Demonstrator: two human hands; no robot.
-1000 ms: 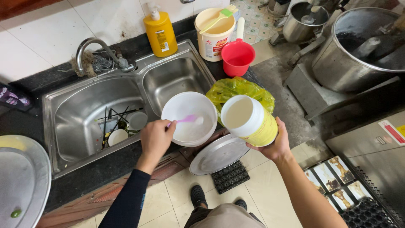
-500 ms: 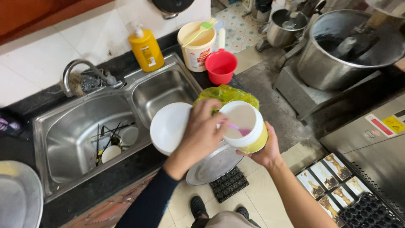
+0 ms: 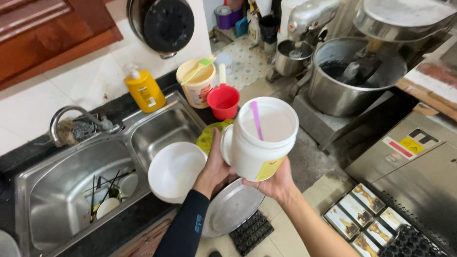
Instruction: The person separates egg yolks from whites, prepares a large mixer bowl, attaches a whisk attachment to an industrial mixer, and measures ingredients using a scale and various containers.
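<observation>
Double steel sink along the counter, white bowl on its edge, white plastic tub (pink utensil inside) raised above a steel plate, right hand cupping its base, left hand gripping its side.

White jar: round plastic tub held up over the counter edge, with a yellow label low on its side.
Soap bottle: yellow-orange pump bottle behind the sink, small white label.
Bucket: cream round package beside the bottle.
Warning sticker: white, red and yellow, on the grey machine at right.
</observation>
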